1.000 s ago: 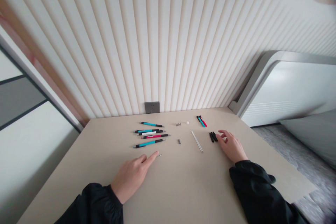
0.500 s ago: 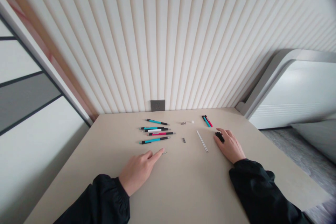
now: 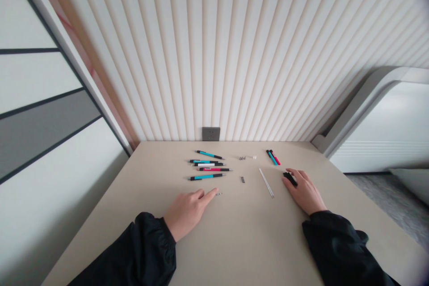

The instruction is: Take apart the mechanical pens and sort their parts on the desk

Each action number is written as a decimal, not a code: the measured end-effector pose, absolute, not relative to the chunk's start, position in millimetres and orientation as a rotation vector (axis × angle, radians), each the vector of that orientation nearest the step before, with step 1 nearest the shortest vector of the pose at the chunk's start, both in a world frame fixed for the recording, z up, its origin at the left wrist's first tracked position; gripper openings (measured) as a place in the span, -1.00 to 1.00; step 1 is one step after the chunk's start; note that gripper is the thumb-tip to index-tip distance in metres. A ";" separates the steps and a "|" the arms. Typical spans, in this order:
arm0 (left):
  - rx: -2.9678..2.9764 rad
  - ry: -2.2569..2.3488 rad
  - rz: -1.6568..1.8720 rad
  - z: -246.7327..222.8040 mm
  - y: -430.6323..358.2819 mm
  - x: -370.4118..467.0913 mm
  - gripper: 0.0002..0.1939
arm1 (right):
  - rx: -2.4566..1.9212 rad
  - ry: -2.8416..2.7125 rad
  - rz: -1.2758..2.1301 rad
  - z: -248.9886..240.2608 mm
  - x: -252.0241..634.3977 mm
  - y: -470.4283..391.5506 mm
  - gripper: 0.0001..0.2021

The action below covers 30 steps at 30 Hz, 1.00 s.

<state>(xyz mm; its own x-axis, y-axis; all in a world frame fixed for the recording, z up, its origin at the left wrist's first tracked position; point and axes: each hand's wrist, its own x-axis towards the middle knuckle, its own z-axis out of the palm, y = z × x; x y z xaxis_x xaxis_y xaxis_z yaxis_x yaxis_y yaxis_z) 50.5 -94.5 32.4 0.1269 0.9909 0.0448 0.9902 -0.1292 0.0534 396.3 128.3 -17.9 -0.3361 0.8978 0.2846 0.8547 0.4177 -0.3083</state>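
Observation:
My left hand (image 3: 187, 212) rests on the table with its index finger stretched out and the other fingers curled. That fingertip is at a small metallic piece (image 3: 219, 194), too tiny to name surely. My right hand (image 3: 304, 192) lies on the table to the right, thumb and forefinger around some small black pen parts (image 3: 290, 178). Left of it lie two thin white refills (image 3: 266, 183). Several mechanical-looking pens lie in a loose row beyond my left hand: a blue pen (image 3: 208, 177), a red pen (image 3: 214, 169) and a white pen (image 3: 209, 164) among them.
Blue and red pen barrels (image 3: 275, 157) lie at the back right. Small metal tips (image 3: 242, 158), white bits (image 3: 254, 157) and a small grey piece (image 3: 242, 179) lie mid-table. A ribbed wall with a dark socket (image 3: 211, 134) borders the table (image 3: 234, 250) at the back.
The whole view has shifted, so everything appears a little farther right. Both hands keep their places beside the same pieces.

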 end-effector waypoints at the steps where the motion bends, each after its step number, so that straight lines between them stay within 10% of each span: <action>1: 2.357 2.066 0.108 32.8 -94.6 50.9 -0.52 | -1.488 -2.235 0.124 -16.1 395.2 127.1 -0.56; 15: 2.383 2.021 0.130 39.9 -94.7 58.0 -0.74 | -0.412 -2.536 0.305 17.8 243.7 8.9 -0.81; 30: 2.254 2.182 0.108 42.2 -93.0 52.1 -0.77 | -0.941 -2.304 0.269 12.1 265.0 54.3 -0.75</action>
<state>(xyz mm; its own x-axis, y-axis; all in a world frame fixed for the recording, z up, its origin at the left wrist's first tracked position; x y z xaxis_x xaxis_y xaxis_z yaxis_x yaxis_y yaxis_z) 52.1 -93.0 42.2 0.0309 0.9984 0.0479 0.9982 -0.0333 0.0498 265.0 54.3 12.1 -0.5486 0.6879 0.4752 0.5599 0.7244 -0.4022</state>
